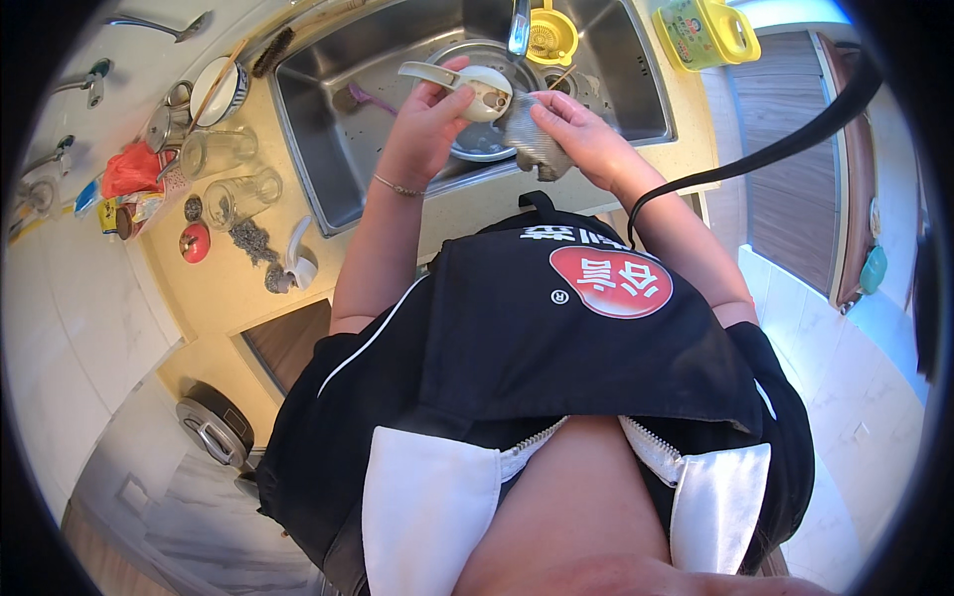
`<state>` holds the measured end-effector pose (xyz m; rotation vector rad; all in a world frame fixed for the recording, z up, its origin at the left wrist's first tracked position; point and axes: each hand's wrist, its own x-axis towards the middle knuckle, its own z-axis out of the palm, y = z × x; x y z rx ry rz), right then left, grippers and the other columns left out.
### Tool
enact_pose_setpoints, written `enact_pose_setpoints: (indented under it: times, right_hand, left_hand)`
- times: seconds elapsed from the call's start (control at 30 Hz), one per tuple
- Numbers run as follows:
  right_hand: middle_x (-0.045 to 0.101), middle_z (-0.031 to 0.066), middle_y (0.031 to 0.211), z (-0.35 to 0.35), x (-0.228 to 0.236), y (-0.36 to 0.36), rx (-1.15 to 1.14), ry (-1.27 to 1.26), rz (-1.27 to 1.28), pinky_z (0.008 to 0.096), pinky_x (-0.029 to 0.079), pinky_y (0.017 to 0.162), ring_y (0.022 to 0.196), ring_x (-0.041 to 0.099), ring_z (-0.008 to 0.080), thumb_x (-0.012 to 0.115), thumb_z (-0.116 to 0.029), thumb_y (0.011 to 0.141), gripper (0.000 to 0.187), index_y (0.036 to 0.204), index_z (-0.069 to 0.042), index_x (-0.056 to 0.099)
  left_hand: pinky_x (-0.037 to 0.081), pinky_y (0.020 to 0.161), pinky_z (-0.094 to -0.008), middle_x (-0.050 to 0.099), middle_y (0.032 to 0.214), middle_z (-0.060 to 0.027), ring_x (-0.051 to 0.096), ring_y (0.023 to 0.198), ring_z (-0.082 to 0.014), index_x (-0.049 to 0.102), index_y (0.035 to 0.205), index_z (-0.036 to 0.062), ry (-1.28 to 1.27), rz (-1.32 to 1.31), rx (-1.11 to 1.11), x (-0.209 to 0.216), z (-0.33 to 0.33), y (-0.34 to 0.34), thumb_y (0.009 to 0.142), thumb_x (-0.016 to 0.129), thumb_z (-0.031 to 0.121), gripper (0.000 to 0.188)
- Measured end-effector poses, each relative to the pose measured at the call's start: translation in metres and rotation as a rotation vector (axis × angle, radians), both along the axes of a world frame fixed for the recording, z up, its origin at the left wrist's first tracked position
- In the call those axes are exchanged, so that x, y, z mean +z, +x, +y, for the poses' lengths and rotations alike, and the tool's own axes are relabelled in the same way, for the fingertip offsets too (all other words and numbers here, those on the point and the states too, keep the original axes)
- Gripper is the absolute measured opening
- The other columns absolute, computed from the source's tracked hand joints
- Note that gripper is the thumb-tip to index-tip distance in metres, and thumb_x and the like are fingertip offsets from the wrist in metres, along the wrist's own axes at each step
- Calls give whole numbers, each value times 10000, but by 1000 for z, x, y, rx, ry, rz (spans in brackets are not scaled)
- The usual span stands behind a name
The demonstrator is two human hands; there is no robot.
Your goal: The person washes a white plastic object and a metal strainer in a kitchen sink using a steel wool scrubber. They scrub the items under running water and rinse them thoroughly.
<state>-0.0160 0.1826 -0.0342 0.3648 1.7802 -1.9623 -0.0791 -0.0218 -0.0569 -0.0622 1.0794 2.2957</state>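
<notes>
Over the sink, my left hand (434, 127) grips a cream, rounded plastic lid (491, 91) with a long handle; its underside appears turned partly toward me. My right hand (574, 131) pinches a crumpled grey cloth (538, 147) close to the lid's right side. Whether cloth and lid touch is hard to make out. Beneath both hands a round metal basin (475, 149) rests in the steel sink (333, 164), partly hidden by them. A yellow strainer (550, 40) lies behind it, beside the faucet (519, 30). Something purple (371, 99) sits at the sink's left.
Left of the sink stand two glass jars (245, 197), a bowl (221, 94), steel wool (253, 241), a white-handled scrubber (298, 260) and a red round object (195, 241). A yellow container (696, 38) is at the back right. A black strap (765, 159) crosses on the right.
</notes>
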Motion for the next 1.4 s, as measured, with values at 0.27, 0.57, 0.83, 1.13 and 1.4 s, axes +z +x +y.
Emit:
enact_pose_setpoints:
  times: [0.27, 0.57, 0.83, 1.13, 1.4]
  right_hand:
    - [575, 51, 1028, 9, -16, 6, 157, 125, -77, 258, 428, 819, 958, 515, 115, 573, -325, 899, 412, 1211, -62, 512]
    - [564, 88, 1147, 18, -58, 31, 149, 71, -176, 277, 440, 866, 1026, 539, 146, 648, -370, 842, 548, 1283, -87, 490]
    - [590, 38, 1026, 60, -88, 18, -78, 264, -243, 237, 447, 789, 922, 549, 98, 629, -302, 872, 490, 1277, -73, 477]
    - [581, 31, 1016, 49, -145, -33, -49, 54, -329, 229, 459, 729, 871, 558, 103, 632, -265, 870, 479, 1269, -54, 472]
    - [611, 79, 921, 59, -191, -78, 60, 127, -460, 274, 469, 741, 811, 590, 154, 685, -202, 795, 402, 1092, 36, 557]
  left_hand:
    - [463, 894, -319, 541, 1172, -113, 553, 1049, -187, 364, 1328, 9, -166, 1, -66, -7, 7, 28, 900, 553, 106, 478]
    - [461, 797, -265, 564, 1101, -79, 552, 937, -130, 418, 1288, 4, -442, 49, -337, -60, 33, 70, 899, 582, 276, 502]
    - [476, 736, -262, 614, 1008, -82, 568, 853, -129, 508, 1221, -11, -741, 87, -522, -123, 37, 21, 859, 596, 360, 525]
    - [474, 843, -343, 614, 1081, -150, 590, 983, -260, 582, 1147, 21, -1095, 43, -417, -229, 38, -48, 788, 625, 347, 487]
    - [297, 1064, -432, 234, 1460, -185, 310, 1293, -407, 396, 1358, 127, -1550, 173, -380, -263, 65, -104, 732, 642, 294, 692]
